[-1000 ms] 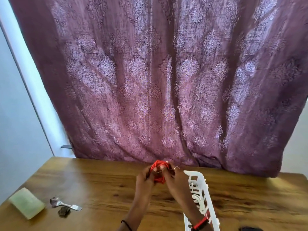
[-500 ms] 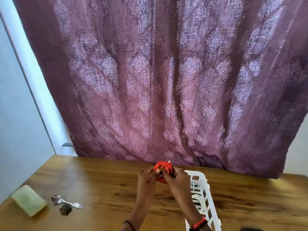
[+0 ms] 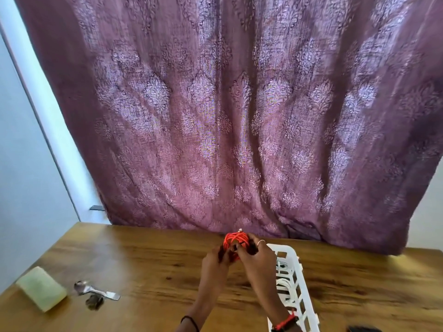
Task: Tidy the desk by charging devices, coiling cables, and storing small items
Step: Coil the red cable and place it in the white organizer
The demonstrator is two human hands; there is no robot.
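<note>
head view: both hands grip a red cable (image 3: 236,241) bundle over the desk (image 3: 155,259).
the cable is wound tight and sits between the left hand (image 3: 214,262) and right hand (image 3: 257,259), near the curtain (image 3: 215,116). its top half shows above the fingers, with a small white end poking out on top. the fingers of both hands are curled round the bundle's lower part and hide it. blur smears the fingertips, so the exact pinch is hard to read. a white basket (image 3: 304,291) stands just right of the right hand, partly behind the wrist and cut off by the lower edge; a white cord (image 3: 284,283) lies in it. at far left lie a pale block (image 3: 40,292), a metal spoon (image 3: 96,289) and a small dark lump (image 3: 94,303), too blurred to name.
</note>
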